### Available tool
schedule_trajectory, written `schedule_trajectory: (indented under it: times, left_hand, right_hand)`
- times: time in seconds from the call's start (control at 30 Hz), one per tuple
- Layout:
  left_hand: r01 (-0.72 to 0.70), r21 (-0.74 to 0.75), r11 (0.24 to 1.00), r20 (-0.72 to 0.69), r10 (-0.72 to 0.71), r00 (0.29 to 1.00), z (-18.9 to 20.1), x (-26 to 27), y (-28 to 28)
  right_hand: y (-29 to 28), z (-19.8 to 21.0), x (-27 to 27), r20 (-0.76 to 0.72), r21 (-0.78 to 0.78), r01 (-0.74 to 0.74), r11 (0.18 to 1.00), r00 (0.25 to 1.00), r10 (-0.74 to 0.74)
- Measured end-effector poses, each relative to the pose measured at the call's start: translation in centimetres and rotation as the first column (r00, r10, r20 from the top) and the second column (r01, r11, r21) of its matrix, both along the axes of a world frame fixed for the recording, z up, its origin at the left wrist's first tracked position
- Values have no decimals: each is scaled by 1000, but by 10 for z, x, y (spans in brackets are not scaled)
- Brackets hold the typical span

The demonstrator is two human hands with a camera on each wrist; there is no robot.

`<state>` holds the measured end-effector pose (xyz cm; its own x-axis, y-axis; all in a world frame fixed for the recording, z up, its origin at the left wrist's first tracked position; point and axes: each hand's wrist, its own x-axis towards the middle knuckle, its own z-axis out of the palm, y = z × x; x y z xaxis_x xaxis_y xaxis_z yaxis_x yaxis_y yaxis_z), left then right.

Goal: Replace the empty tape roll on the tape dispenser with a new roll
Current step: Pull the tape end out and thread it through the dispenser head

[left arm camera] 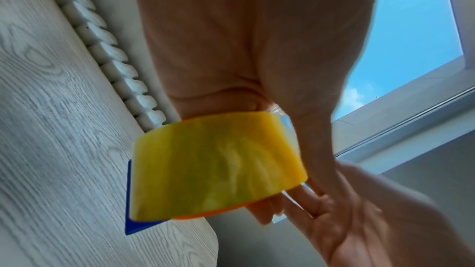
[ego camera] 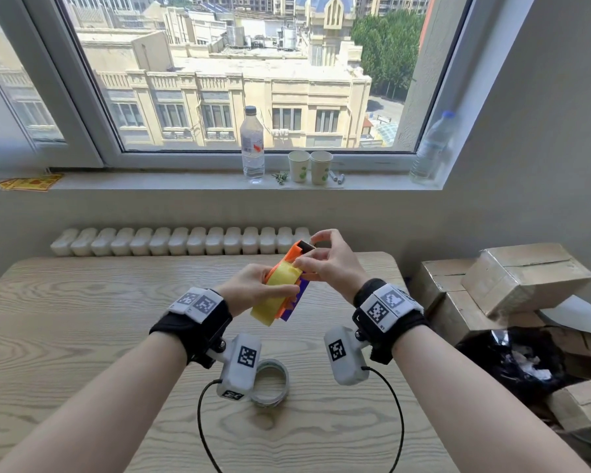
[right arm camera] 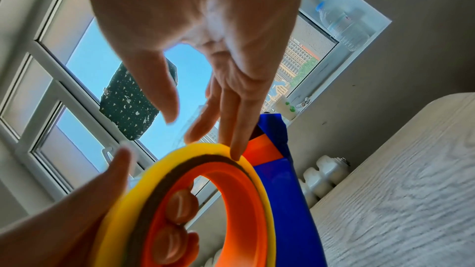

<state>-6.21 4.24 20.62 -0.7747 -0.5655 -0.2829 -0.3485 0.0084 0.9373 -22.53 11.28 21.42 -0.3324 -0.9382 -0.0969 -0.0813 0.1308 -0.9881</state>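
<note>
Above the table I hold an orange and blue tape dispenser (ego camera: pixel 292 254) with a yellow tape roll (ego camera: pixel 277 295) sitting on its orange hub (right arm camera: pixel 231 200). My left hand (ego camera: pixel 249 288) grips roll and dispenser, its fingers (right arm camera: pixel 177 210) reaching through the hub. My right hand (ego camera: pixel 325 264) is at the dispenser's upper end, its fingers straight, one fingertip (right arm camera: pixel 235 155) touching the roll's rim and the thumb held apart. The left wrist view shows the roll's yellow face (left arm camera: pixel 218 170) and a blue corner of the dispenser (left arm camera: pixel 129 210). An empty clear roll (ego camera: pixel 273 384) lies on the table below my wrists, partly hidden.
The wooden table (ego camera: pixel 82 319) stands against a white radiator (ego camera: pixel 185 240). Cardboard boxes (ego camera: pixel 526 278) and a black bag (ego camera: pixel 512 363) crowd the floor at the right. A water bottle (ego camera: pixel 252 145), two paper cups (ego camera: pixel 309 167) and another bottle (ego camera: pixel 430 148) stand on the windowsill.
</note>
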Motion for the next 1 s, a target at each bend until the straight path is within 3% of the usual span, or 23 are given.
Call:
schedule_trajectory:
  times: [0.13,0.33,0.53,0.8,1.0]
  left_hand:
    - [42,-47,998,30,-40,999,1,0,1]
    - [-43,-12,999,-99,42,994,5,-4,8]
    - [-68,-31,997,-88,65,994,10,-7,8]
    - [-100,-83,992,-9,100,995,8,-10,12]
    - [-97,-74,992,-10,97,995,15,-11,9]
  right_hand:
    - [-3,-5,0,-234,-10,-36,999,972,33]
    - [-2,-1,0,-68,-64,-89,994,994,85]
    - [2,3,-4,25,-80,-121,989,992,123]
    - [5,6,-3,46,-25,-75,997,996,76]
    - [6,10,-6,149,-22,-16,1000,989,19]
